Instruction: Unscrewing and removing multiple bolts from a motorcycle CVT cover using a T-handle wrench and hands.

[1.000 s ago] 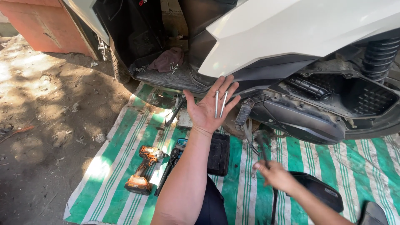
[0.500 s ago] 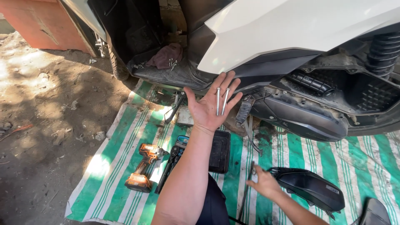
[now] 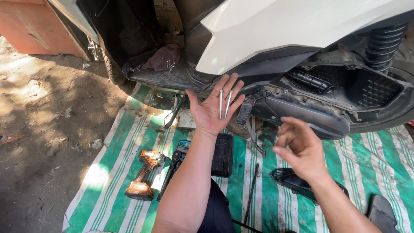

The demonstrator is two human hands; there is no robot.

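Two bolts: two long silver bolts [image 3: 224, 104] lie side by side on the left hand [image 3: 214, 108].
Head view, left hand: it is held flat, palm up, fingers spread wide. It does not grip the bolts; they just rest on the palm and fingers.
Bolt direction: the long way of each bolt runs along the fingers, heads toward the fingertips, pointing at the white scooter [image 3: 302, 30].
Right hand: the right hand [image 3: 302, 149] is in the air, fingers loosely curled, holding nothing.
Which way: the bolts lie up and to the left of the right hand, with a gap between. The left hand is the nearer one, as it carries them.
Under the hands: a green striped mat [image 3: 379, 164] with an orange drill [image 3: 144, 174] and a black case [image 3: 222, 154].
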